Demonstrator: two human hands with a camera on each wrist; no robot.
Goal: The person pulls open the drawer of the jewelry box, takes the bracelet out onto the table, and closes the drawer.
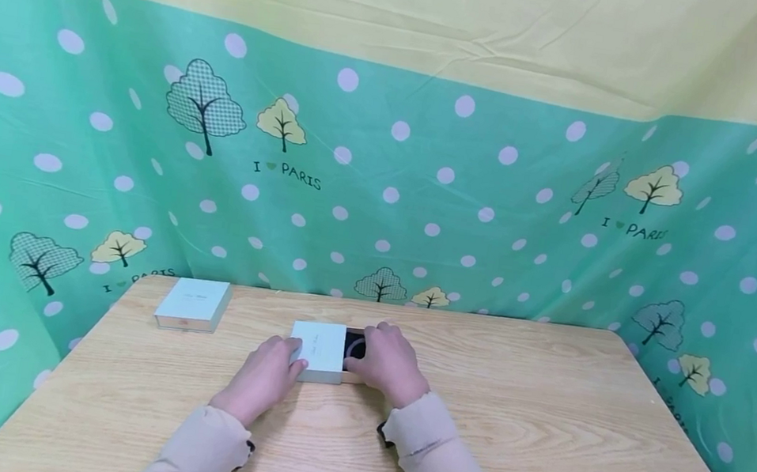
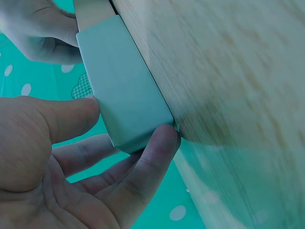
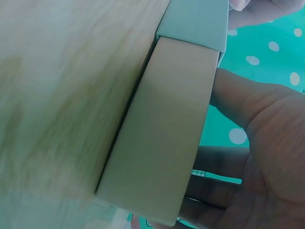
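A pale blue box sleeve (image 1: pixel 324 347) lies on the table, and a beige inner drawer (image 3: pixel 155 129) sticks out of its right end. Black lining (image 1: pixel 352 338) shows in the drawer, with part of a pale, ring-shaped item (image 1: pixel 354 347) on it; the rest is hidden behind my right hand. My left hand (image 1: pixel 265 374) grips the sleeve at its left end, thumb at the near top edge and fingers round the end. With my right hand (image 1: pixel 394 362) I hold the drawer at its right end, thumb near the sleeve's opening and fingers at the far end.
Another pale blue box (image 1: pixel 193 302), its drawer pushed in, sits at the table's back left corner. The wood-grain table (image 1: pixel 537 448) meets a green polka-dot cloth (image 1: pixel 424 218) hanging behind and at both sides.
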